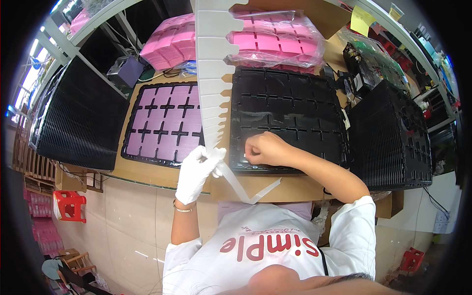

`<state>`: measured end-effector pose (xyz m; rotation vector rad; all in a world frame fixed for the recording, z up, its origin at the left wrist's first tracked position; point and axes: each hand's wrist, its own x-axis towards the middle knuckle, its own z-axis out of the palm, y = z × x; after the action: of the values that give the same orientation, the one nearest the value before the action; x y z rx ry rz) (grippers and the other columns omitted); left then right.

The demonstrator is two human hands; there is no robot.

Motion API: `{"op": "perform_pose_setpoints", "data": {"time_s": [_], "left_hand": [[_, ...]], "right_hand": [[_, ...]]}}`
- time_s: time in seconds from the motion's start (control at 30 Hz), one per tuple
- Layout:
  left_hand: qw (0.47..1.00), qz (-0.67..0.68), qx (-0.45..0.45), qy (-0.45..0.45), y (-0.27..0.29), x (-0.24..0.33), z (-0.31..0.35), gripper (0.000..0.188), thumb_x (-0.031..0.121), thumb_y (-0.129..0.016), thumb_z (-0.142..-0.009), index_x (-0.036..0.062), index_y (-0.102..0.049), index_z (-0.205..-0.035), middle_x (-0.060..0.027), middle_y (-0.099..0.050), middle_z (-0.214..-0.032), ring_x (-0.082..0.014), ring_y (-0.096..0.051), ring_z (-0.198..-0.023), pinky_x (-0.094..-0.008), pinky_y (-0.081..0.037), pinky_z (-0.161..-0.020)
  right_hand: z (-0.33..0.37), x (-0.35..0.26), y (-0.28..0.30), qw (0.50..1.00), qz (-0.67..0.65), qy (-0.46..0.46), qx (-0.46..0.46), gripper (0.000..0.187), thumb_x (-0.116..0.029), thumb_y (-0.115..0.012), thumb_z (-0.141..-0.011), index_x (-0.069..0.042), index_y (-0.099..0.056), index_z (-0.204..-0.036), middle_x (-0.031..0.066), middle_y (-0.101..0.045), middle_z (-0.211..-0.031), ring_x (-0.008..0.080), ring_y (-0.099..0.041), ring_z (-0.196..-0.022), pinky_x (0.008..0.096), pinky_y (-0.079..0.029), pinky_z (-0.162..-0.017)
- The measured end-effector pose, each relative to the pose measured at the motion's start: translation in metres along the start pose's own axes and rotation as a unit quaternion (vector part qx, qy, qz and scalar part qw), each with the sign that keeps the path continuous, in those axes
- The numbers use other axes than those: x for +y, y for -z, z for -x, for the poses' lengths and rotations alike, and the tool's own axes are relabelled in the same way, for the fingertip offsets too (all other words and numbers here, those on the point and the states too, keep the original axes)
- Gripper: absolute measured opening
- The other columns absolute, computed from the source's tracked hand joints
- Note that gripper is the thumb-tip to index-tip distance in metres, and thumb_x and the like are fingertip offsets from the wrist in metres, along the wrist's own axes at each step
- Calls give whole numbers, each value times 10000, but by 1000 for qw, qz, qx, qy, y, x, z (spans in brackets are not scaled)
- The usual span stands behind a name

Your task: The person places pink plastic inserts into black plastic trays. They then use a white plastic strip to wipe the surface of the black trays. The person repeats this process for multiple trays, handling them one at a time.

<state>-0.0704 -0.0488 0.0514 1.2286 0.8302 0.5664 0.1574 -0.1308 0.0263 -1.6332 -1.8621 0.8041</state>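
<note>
While left hand (193,173) pinches white strip (211,73), right hand (268,149) curls over tray (282,96).

Sheet (211,64), white, 1: long, right edge notched, held raised above the tabletop (142,173). Strip (236,184), narrow, white, 1: trailing below, bent into a V. Tray (290,123), black, right of sheet: rectangular, cross-ridged, lying flat.

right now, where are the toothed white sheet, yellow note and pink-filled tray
toothed white sheet (214,66), head view, upper part
yellow note (362,20), head view, middle
pink-filled tray (161,132), head view, black cross divider
</note>
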Motion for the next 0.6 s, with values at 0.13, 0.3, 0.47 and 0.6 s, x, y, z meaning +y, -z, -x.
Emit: {"op": "perform_pose_setpoints", "data": {"time_s": [0.13, 0.3, 0.47, 0.6], "left_hand": [[1000, 1, 26, -12, -8, -2, -5, 237, 154, -755, -859, 91, -549, -759, -8, -592, -673, -50, -483, -539, -198, -382, -532], [999, 26, -4, -38, -21, -21, -14, 182, 118, -727, -859, 32, -617, -977, -9, -632, -805, -33, -477, -603, -192, -356, -531], [998, 4, 24, -52, -27, -6, -10, 85, 70, -645, -894, 64, -588, -830, -13, -627, -787, -37, -510, -629, -190, -400, -562], [999, 11, -13, -43, -21, -4, -4, 114, 59, -652, -878, 26, -652, -988, -47, -691, -928, -39, -539, -642, -191, -434, -579]], "right_hand": [[13, 7, 8, 953, -290, -64, 50, 144, -162, -698, -845, -47, -617, -814, -9, -561, -682, 81, -488, -604, 249, -409, -586], [19, 12, 4, 968, -224, -66, 88, 204, -211, -737, -854, -79, -591, -910, -57, -514, -695, 42, -451, -625, 231, -378, -571], [9, 0, -3, 997, 18, 13, 68, 254, -205, -716, -763, -53, -582, -917, 98, -592, -720, 288, -595, -684, 391, -463, -626], [2, 3, -6, 997, 25, -16, 66, 163, -171, -657, -764, -51, -593, -853, 133, -662, -801, 341, -641, -790, 436, -488, -682]]}}
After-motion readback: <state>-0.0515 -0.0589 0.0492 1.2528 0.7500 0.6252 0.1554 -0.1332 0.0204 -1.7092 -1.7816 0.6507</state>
